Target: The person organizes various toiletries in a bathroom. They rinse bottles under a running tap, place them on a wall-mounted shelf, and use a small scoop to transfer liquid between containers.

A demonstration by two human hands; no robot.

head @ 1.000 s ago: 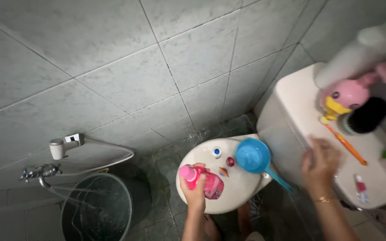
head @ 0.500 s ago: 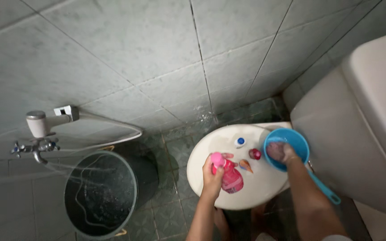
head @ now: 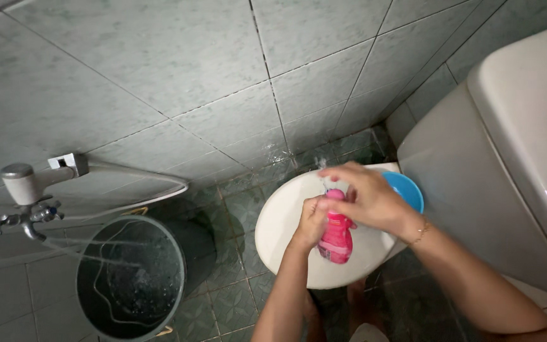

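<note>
Standing upright on the closed toilet lid (head: 286,240), the pink bottle (head: 335,237) sits near the middle of the view, its long axis running roughly from six to twelve o'clock, with the cap end toward twelve. The left hand (head: 310,223) wraps the bottle from the nine o'clock side, its grip closed around the upper body and neck. The right hand (head: 365,199) comes in from the three o'clock side and lies over the top, fingers curled down onto the cap (head: 335,194); this grip looks closed on the cap, though the fingertips themselves are partly hidden behind the bottle. Both hands touch the bottle, the left lower on its length, the right at its top end, so the cap lies directly beneath the right palm.

Just beside the right hand, at about two o'clock from the bottle, a blue dipper (head: 408,190) rests on the lid, mostly covered by the wrist. Farther toward three o'clock stands the pale toilet tank (head: 476,164). Well apart at eight o'clock sits a dark bucket (head: 131,278) of water, and above it at nine o'clock a tap (head: 23,218) and a hand sprayer (head: 23,180) hang on the grey tiled wall (head: 159,63).
</note>
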